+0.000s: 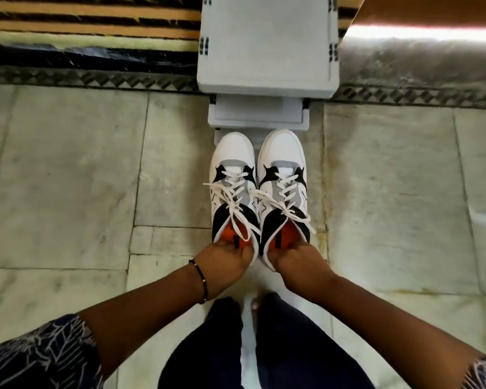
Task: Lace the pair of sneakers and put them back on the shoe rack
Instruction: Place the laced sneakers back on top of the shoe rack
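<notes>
Two white, grey and black sneakers with orange insides sit side by side, toes pointing away from me toward a white stepped shoe rack point(267, 43). Both are laced with white laces, whose loose ends trail over the sides. My left hand point(225, 263) grips the heel of the left sneaker point(232, 164). My right hand point(298, 261) grips the heel of the right sneaker point(282, 158). The toes reach the rack's lowest tier point(258, 116); I cannot tell whether the soles rest on the floor or are lifted.
Pale marble floor tiles point(68, 178) spread to both sides. A dark patterned border strip point(96, 80) and a striped mat point(82, 18) lie beyond, left of the rack. My legs in dark trousers point(292, 346) stand below the hands.
</notes>
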`<state>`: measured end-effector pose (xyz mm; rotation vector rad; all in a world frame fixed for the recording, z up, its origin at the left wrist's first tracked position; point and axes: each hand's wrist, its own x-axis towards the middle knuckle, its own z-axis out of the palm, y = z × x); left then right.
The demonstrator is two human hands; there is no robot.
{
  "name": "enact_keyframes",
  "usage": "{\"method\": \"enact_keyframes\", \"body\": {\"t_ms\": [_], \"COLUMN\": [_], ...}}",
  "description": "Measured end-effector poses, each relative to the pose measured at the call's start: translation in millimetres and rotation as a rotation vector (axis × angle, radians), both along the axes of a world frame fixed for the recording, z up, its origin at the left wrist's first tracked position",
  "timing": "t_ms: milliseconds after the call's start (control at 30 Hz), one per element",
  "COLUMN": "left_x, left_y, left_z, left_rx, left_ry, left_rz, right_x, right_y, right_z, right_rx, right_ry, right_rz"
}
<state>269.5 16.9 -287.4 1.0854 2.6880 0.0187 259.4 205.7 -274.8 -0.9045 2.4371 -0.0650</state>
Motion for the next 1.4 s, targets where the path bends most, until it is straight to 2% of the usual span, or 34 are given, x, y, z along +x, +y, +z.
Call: {"method": "enact_keyframes", "body": {"t_ms": [133,300,467,600,667,767,900,1167,1400], "left_x": [9.2,-8.6,-58.3,-109.8,-132.6,-175.7,-228.6,-297.6,-308.0], "left_y": [7.8,17.5,20.7,25.6,25.2,21.4,14.5,11.7,8.8], "left_z": [87.3,184.8,240.3,251.5,251.0,242.0,224.8,205.8,190.9], "left_rx": [0.046,0.044,0.053,0.010,0.034,0.051,0.072,0.057,0.009], "left_ry": [-0.043,-0.028,0.007,-0.039,-0.020,-0.018,-0.057,-0.085,-0.085], "left_rz": [0.017,0.078,0.201,0.265,0.272,0.277,0.287,0.280,0.268], "right_x": [11.2,-2.4,-59.9,-115.6,-140.6,-185.4,-235.2,-296.9,-310.4], "right_y": [2.0,5.0,-2.9,-5.7,-10.5,-16.5,-23.9,-25.4,-25.9], "right_z": [90.8,189.4,247.1,252.2,253.3,245.9,233.0,203.6,183.5], "right_rx": [-0.032,0.002,0.004,-0.027,0.004,0.024,0.054,0.044,0.120], "right_ry": [-0.060,-0.026,0.175,0.207,0.148,0.169,0.095,0.046,0.007], "right_rz": [-0.082,-0.109,-0.059,-0.115,-0.151,-0.238,-0.311,-0.344,-0.334]}}
